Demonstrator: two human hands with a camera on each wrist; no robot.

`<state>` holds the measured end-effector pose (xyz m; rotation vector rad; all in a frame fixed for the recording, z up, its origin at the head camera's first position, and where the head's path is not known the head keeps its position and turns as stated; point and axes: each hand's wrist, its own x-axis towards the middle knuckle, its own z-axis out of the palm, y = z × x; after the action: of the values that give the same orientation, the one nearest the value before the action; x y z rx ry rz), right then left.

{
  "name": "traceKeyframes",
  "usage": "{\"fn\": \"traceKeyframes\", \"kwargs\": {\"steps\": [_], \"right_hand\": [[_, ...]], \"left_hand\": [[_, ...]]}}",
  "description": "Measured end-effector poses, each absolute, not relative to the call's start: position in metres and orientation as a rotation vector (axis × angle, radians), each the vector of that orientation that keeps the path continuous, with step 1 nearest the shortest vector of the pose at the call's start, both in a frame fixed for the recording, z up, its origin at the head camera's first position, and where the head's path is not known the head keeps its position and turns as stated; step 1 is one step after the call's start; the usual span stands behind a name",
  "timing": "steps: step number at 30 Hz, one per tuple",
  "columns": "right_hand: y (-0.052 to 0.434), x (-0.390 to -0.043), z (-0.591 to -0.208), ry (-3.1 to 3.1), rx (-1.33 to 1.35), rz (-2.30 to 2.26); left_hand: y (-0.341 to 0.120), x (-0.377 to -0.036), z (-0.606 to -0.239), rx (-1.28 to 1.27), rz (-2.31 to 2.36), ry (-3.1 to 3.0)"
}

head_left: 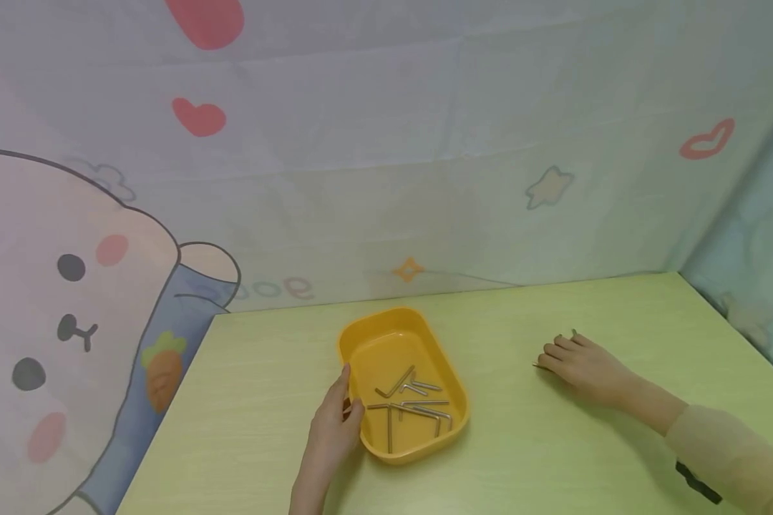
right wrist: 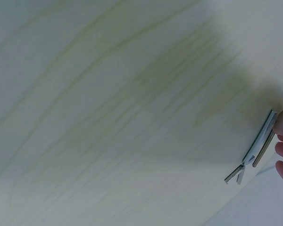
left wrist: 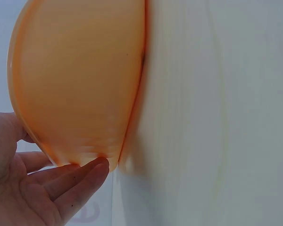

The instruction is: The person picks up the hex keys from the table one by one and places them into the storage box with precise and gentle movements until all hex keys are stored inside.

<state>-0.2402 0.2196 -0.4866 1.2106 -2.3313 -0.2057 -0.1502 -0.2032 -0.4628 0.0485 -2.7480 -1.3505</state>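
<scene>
On the table sits a yellow plastic tray [head_left: 380, 318] with several L-shaped hex keys [head_left: 425, 402] lying loosely in its near half. My left hand [head_left: 332, 426] grips the tray's left side, thumb at the rim. In the left wrist view, the fingers [left wrist: 80, 188] spread against the outer wall of the tray [left wrist: 80, 84]. Off to the right, my right hand [head_left: 582, 368] is low over the table, pinching a few more hex keys [right wrist: 262, 141]. Their ends poke out past the fingers in the head view; the thumb is hidden there.
The pale wood-grain table [head_left: 264, 400] runs back to a cloth backdrop [head_left: 373, 200] printed with hearts and a bear. Another cloth [head_left: 760, 250] hangs along the right side. A dark strap [head_left: 698, 483] shows beneath the right sleeve.
</scene>
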Motion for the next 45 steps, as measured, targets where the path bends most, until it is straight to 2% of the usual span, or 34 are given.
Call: {"fn": "traceKeyframes", "kwargs": {"steps": [27, 45], "right_hand": [[0.225, -0.256, -0.484, -2.257, 1.389, -0.487], [0.220, -0.259, -0.480, -2.204, 1.395, -0.505]], "left_hand": [[-0.201, -0.149, -0.463, 0.039, -1.362, -2.756], [-0.204, -0.149, -0.461, 0.050, -1.349, -2.758]]}}
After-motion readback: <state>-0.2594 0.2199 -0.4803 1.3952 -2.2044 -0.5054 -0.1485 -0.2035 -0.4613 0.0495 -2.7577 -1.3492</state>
